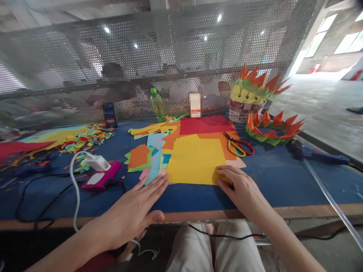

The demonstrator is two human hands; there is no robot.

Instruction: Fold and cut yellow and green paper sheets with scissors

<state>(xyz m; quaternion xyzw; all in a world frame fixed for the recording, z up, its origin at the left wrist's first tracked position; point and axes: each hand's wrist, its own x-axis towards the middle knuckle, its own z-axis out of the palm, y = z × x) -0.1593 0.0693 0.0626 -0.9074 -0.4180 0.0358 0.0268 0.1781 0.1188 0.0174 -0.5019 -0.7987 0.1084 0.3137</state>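
A sheet of yellow paper (195, 162) lies flat on the blue tabletop in front of me, over orange and red paper (207, 125). My left hand (141, 200) rests palm down at its lower left corner, fingers stretched out together over the ends of light blue and pink strips. At the lower right corner, my right hand (238, 185) has its fingers bent over the sheet's edge, thumb beneath or beside them; the grip is partly hidden. Just beyond the right hand lie scissors (239, 147) with red and yellow handles. Orange and green paper pieces (138, 156) sit left of the sheet.
A pink power strip (102, 176) with a white charger and cables lies left. Right are a glue gun (320, 154) with a clear glue stick, a spiky paper ring (275, 130) and a taller paper crown (249, 92). A green bottle (157, 104) stands by the perforated metal screen (176, 49).
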